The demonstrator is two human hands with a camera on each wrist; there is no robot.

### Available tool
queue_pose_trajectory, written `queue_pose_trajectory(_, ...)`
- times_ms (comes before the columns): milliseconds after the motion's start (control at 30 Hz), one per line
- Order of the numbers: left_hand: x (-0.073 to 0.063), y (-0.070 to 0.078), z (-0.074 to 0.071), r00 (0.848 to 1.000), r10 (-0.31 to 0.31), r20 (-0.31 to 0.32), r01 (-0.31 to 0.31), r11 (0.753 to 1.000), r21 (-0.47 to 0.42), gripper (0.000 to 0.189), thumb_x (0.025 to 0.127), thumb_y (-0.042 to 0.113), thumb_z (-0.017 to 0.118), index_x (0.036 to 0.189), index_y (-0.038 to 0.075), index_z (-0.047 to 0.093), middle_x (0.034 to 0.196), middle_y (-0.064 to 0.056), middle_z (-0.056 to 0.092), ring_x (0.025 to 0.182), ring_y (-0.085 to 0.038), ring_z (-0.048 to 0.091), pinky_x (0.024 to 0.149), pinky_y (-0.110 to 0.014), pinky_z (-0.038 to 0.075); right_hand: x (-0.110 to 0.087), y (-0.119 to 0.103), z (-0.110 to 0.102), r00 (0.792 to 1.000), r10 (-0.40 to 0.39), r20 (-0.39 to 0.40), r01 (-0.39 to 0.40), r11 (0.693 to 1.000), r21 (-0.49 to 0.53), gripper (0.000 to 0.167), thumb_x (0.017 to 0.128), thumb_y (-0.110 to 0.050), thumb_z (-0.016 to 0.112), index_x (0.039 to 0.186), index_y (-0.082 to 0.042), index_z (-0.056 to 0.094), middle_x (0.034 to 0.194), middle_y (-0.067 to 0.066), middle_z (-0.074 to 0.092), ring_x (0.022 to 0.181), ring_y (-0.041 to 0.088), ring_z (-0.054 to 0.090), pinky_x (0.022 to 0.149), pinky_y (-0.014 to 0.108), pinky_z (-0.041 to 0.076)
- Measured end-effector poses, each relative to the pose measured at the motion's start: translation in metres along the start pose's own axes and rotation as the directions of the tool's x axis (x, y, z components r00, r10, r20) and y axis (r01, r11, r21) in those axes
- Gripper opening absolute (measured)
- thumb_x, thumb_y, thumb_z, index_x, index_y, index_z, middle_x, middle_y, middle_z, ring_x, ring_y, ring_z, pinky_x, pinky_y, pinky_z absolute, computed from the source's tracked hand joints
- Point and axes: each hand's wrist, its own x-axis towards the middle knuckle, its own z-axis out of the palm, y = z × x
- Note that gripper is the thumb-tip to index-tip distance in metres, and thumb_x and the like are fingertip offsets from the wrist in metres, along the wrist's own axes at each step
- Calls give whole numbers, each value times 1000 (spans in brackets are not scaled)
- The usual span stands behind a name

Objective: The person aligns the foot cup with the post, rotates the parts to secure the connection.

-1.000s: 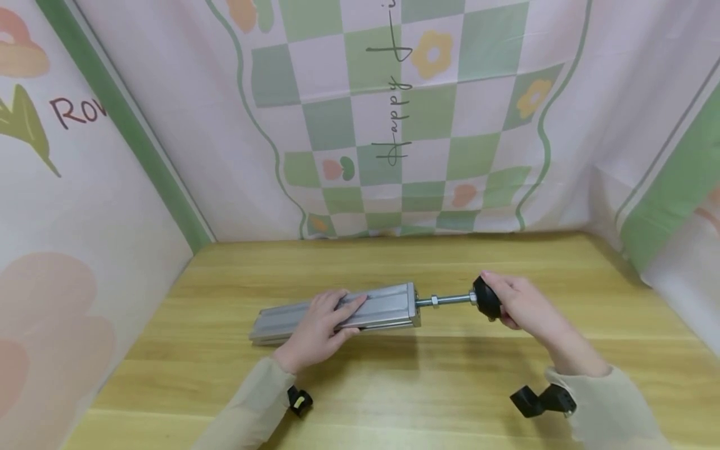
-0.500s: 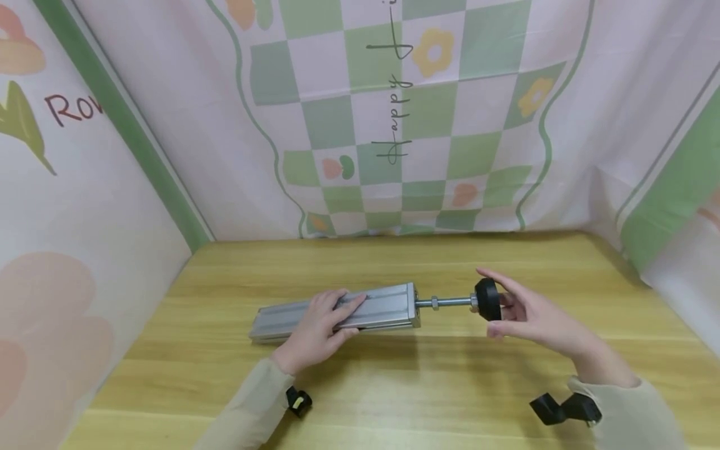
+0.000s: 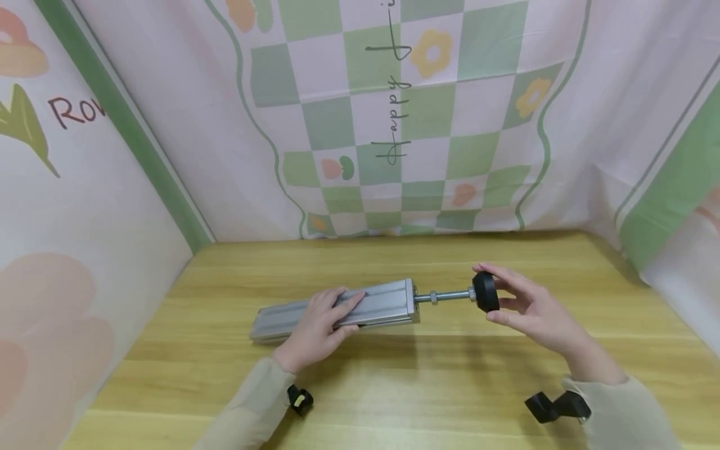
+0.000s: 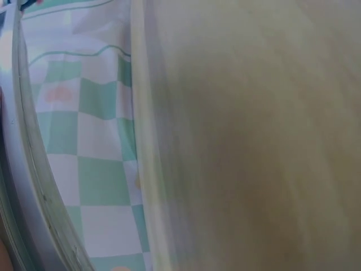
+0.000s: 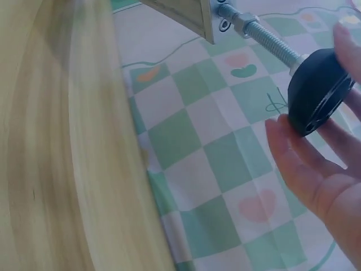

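A silver aluminium profile [image 3: 382, 304] lies across the middle of the head view. My left hand [image 3: 317, 328] grips it from above, with the thumb along its near side. From the profile's right end plate sticks out a levelling foot, with a threaded rod [image 3: 452, 295], nuts and a round black base [image 3: 485, 292]. Around that base's rim my right hand [image 3: 540, 309] has its fingers and thumb, seen also in the right wrist view, where the hollow underside of the black base [image 5: 317, 90] faces the palm. The left wrist view catches only the profile's edge [image 4: 25, 141].
Under the work is a wooden table [image 3: 360, 387], with shadows below the profile and the right hand. Patterned cloth [image 3: 377, 125] hangs behind its far edge and along both sides. Black wrist cameras [image 3: 557, 406] stick out from both sleeves.
My right hand loosened from the black base and drew back with fingers spread, then came back around its rim. The profile's right end rose slightly. My left hand kept its place on the profile.
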Motion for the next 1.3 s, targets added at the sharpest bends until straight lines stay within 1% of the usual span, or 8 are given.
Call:
queue_pose_trajectory(267,2,1,-1,1000,1,2,-1,1000,5,57,90,28,63,142,13,45,131,-18,49,122,-34,46,104,-54,34,3,-10,3,970,201,-133,-221,963,-153,56,84,1,67,136,-11,51,103,-18,60,81,-1,62,63,19,53)
queue_pose_trajectory(467,2,3,-2,999,-35,33,35,999,-4,57,90,27,64,142,13,45,131,-17,49,123,-33,45,106,-53,32,10,-19,7,877,445,-183,-477,853,-210,46,94,-23,60,132,0,52,90,9,64,57,12,58,51,27,49)
queue_pose_trajectory(600,1,3,0,998,-42,43,42,999,-4,57,90,28,63,142,14,45,131,-17,49,124,-33,45,107,-53,32,17,-22,8,796,582,-170,-605,779,-167,52,97,-39,50,123,5,56,69,7,60,51,15,53,49,28,47)
queue_pose_trajectory(733,0,2,2,998,-40,41,40,999,-2,57,90,28,63,142,14,45,131,-16,49,123,-33,45,106,-53,32,20,-24,9,757,638,-142,-653,748,-118,59,99,-44,41,118,10,57,62,5,57,52,16,56,50,29,50)
queue_pose_trajectory(833,0,2,2,999,-38,35,39,999,-13,57,89,28,64,142,14,45,132,-17,49,123,-33,45,106,-53,31,18,-24,8,779,615,-123,-626,773,-98,61,102,-40,36,127,13,49,75,12,65,58,18,62,56,30,55)
queue_pose_trajectory(1033,-2,1,4,1000,-16,15,16,1000,-8,57,89,27,65,141,13,46,132,-19,49,123,-34,45,106,-55,31,7,-22,1,917,395,-54,-399,912,-98,47,102,-18,40,142,5,32,124,35,49,85,-1,63,66,28,57)
queue_pose_trajectory(1167,-3,2,4,1000,-3,7,3,1000,5,57,88,26,66,140,13,48,131,-19,50,122,-34,46,104,-54,33,-2,-19,0,987,163,15,-154,957,-244,69,84,-3,68,144,-4,34,139,8,44,105,-11,50,72,24,56)
queue_pose_trajectory(1300,-3,2,3,1000,-2,10,1,1000,3,58,88,26,66,141,13,46,131,-19,50,122,-33,45,104,-53,33,-7,-13,-1,999,-23,43,35,959,-282,82,68,9,78,140,-2,41,140,-18,38,115,-9,45,79,18,53)
